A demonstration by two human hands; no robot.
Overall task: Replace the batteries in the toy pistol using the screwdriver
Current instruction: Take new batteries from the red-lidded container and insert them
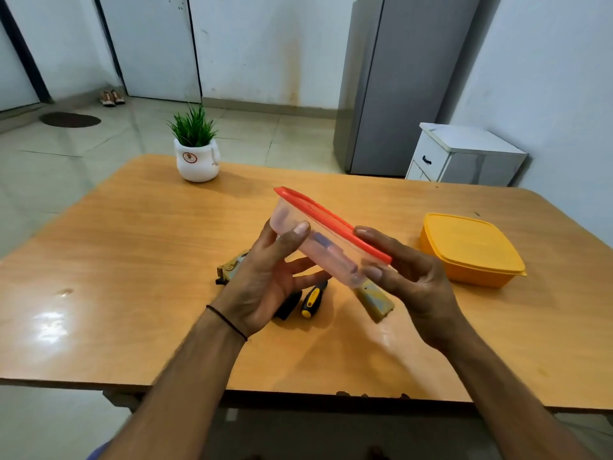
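My left hand (265, 277) and right hand (408, 273) grip a tilted clear box (318, 244) by its ends, fingers curled round it, red lid (331, 220) on; the blurred shapes inside may be batteries. Beneath it, mid-surface (132, 260), lie the screwdriver (313, 298) and the toy pistol (374, 302). A yellow box (471, 250) sits near the right edge.

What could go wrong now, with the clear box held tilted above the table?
1. The clear box is tilted with its red lid on; if the lid pops off, the small blurred items inside may spill.
2. The box appears to hang over the screwdriver and toy pistol; a slip could drop it on them and perhaps send the screwdriver rolling off the table.
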